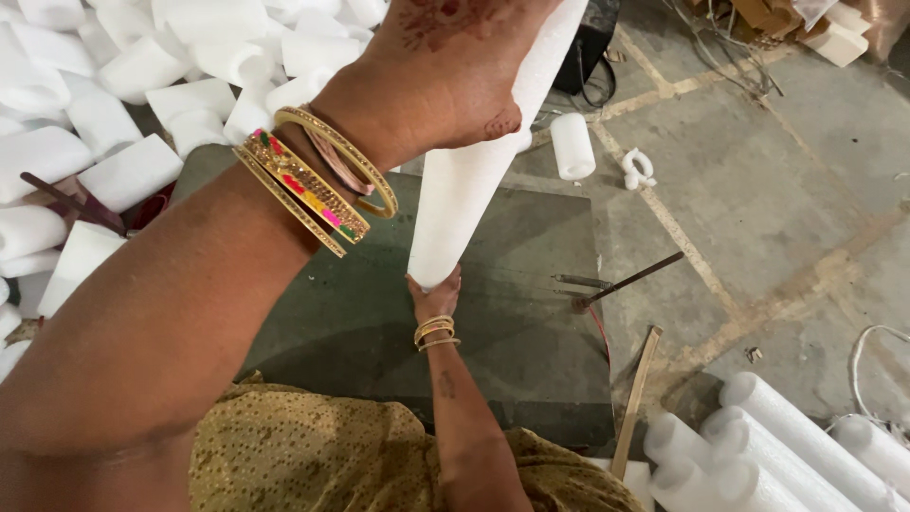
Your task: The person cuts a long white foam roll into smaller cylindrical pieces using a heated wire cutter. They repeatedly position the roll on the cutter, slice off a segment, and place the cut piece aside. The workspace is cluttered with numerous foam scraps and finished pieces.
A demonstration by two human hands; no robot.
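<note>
I hold a long white foam tube (464, 190) tilted over a dark green board (531, 284). My left hand (445, 76), wearing gold and coloured bangles at the wrist, grips the tube's upper part close to the camera. My right hand (434, 296), also with gold bangles, holds the tube's lower end just above the board. A thin metal rod on a stand (616, 283) sits at the board's right edge, a little right of the tube's lower end.
A heap of short cut foam pieces (142, 66) fills the top left. Several long foam tubes (796, 436) lie at the bottom right beside a wooden stick (635, 398). One short foam piece (572, 145) stands on the concrete floor behind the board.
</note>
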